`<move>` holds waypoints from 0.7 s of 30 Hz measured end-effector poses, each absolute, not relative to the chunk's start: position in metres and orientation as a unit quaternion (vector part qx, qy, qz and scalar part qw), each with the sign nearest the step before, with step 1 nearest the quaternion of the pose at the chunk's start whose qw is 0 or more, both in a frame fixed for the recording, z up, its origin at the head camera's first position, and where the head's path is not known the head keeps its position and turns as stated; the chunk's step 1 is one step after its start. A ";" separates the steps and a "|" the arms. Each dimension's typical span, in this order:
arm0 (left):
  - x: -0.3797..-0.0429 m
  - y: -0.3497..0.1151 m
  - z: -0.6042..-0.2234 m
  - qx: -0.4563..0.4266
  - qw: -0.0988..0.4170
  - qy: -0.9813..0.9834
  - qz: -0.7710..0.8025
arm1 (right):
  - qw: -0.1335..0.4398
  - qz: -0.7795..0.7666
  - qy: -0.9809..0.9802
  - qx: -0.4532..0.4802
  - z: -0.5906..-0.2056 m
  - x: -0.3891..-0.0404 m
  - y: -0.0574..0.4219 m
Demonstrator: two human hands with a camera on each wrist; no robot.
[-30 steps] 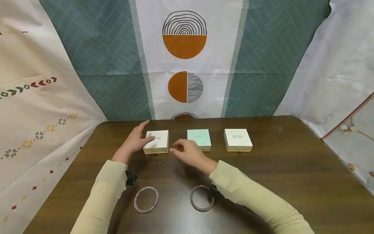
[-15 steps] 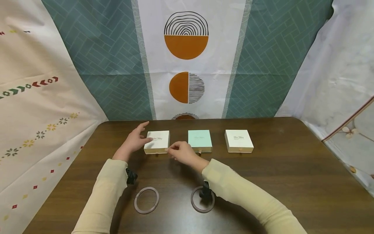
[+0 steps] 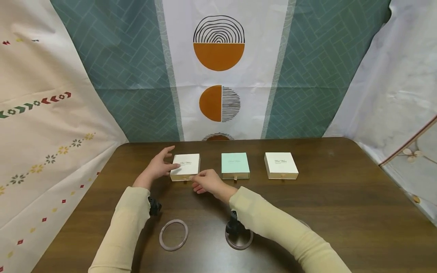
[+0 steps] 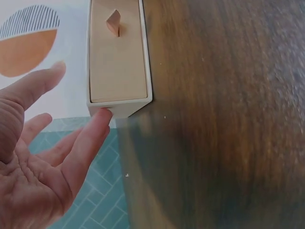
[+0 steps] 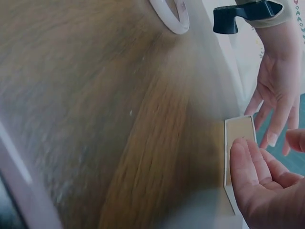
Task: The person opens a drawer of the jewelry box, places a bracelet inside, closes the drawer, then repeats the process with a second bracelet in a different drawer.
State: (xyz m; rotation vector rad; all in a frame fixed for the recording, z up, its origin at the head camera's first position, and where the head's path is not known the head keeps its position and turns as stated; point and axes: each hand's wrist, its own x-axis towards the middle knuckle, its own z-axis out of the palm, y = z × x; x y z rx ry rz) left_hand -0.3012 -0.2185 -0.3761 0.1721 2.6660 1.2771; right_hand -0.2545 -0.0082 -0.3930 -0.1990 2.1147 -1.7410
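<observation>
A white drawer-style box (image 3: 189, 161) with a small ribbon pull tab (image 4: 113, 23) on its front lies at the back left of the table. My left hand (image 3: 158, 165) is at its left side. In the left wrist view one fingertip (image 4: 103, 114) touches the box's end, and the thumb is held apart. My right hand (image 3: 209, 182) is by the front right corner of the same box, fingertips close to its drawer face, right of the tab. The right wrist view shows its fingers (image 5: 248, 160) fairly straight in front of the drawer face, with the thumb apart.
A mint-green box (image 3: 235, 163) and another white box (image 3: 281, 164) stand to the right in the same row. Nearer me lie a mauve bangle (image 3: 170, 249) and a second bangle (image 3: 239, 248), partly hidden by the right wrist camera. A pale arc (image 3: 305, 223) shows behind my right sleeve.
My right hand has moved left and nearer me, from in front of the mint-green box to the left white box's front corner. My left hand has stayed at that box's side.
</observation>
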 end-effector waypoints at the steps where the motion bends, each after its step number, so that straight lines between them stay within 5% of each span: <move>1: -0.301 -0.218 -0.377 0.060 0.093 0.896 0.431 | 0.199 -0.625 0.752 -0.066 -0.394 -0.255 -0.010; 21: -0.314 -0.227 -0.395 0.041 0.140 0.867 0.477 | 0.235 -0.703 0.671 0.022 -0.410 -0.249 -0.035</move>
